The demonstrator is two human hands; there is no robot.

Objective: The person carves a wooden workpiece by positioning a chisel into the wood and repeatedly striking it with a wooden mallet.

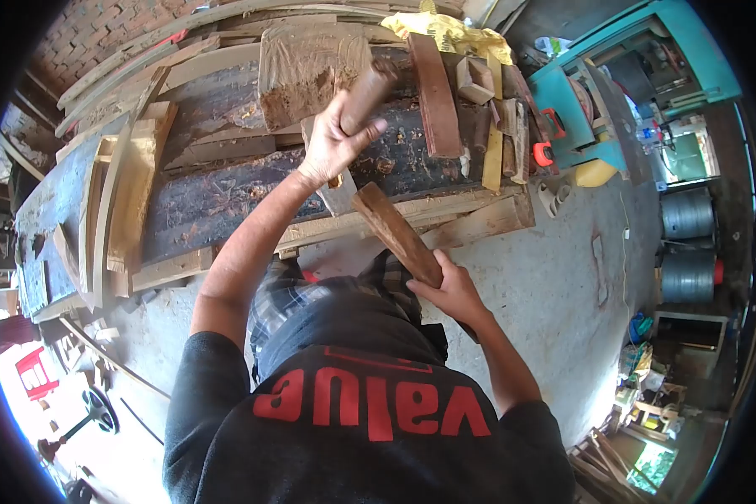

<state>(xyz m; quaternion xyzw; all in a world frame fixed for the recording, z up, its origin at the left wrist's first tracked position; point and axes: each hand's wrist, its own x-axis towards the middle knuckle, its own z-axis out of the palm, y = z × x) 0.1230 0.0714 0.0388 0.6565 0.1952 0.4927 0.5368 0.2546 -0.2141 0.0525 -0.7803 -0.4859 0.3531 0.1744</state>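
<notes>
My left hand (338,143) is raised over the workbench, closed round a short, round brown piece of wood (366,99) that tilts up and away; its far end is slightly blurred. Below that hand lies a pale flat board (338,195), partly hidden by my wrist. Closer to my body, my right hand (455,292) grips the lower end of a long brown wood block (395,233). This block slants up to the left, its far end near the bench's front edge. The two held pieces are apart.
Several boards and offcuts lie on the dark workbench (227,191), including a reddish-brown plank (435,101), a thick slab (290,71) and long strips (139,193) at left. An orange-red tape measure (543,154) sits by a teal machine (567,118). Metal drums (687,212) stand at right.
</notes>
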